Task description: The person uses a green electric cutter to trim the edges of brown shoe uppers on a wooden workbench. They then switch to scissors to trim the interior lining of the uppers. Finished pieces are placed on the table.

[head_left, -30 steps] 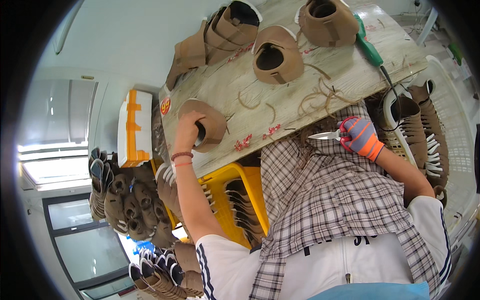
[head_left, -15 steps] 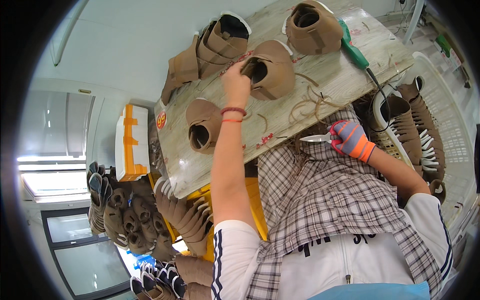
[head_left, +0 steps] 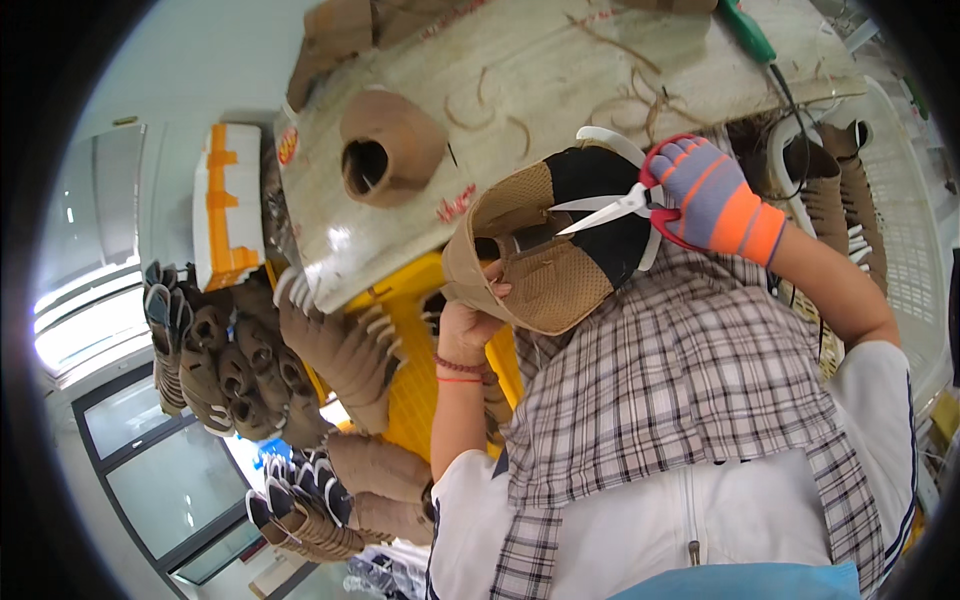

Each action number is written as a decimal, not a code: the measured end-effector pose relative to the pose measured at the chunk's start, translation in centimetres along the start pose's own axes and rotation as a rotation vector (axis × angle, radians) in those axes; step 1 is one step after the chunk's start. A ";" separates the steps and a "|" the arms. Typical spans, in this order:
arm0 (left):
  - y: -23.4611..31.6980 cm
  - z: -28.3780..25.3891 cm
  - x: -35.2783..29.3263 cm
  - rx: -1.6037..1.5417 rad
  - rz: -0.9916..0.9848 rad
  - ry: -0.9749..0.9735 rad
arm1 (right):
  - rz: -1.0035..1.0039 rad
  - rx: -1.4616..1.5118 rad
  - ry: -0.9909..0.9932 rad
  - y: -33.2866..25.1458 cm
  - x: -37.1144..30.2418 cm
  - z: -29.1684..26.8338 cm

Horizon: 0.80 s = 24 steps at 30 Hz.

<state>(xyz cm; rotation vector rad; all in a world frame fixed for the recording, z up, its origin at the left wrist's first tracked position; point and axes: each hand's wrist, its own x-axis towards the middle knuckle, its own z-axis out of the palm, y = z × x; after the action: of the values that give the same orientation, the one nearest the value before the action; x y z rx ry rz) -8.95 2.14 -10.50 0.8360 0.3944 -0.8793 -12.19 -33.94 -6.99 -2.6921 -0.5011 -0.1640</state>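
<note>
A bare left hand grips the rim of a brown shoe upper at the near edge of the table; a gloved right hand wraps the handles of spread scissors, blades apparently inside the opening. A second upper rests on the table, a yellow crate below.
</note>
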 end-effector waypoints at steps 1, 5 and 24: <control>-1.5 -1.4 0.2 -0.055 -0.039 0.022 | -0.039 -0.033 -0.050 -0.3 0.0 1.1; -5.4 -4.8 0.4 -0.171 -0.054 0.117 | -0.114 -0.162 -0.227 -2.8 0.8 3.6; -5.8 -4.1 0.2 -0.101 -0.005 0.162 | 0.024 -0.046 -0.469 -3.6 1.6 5.7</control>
<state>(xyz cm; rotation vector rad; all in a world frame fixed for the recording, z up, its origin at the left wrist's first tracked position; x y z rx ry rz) -13.40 3.12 -15.93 0.8156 0.5780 -0.7923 -11.75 -28.04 -10.60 -2.7768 -0.6030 0.4791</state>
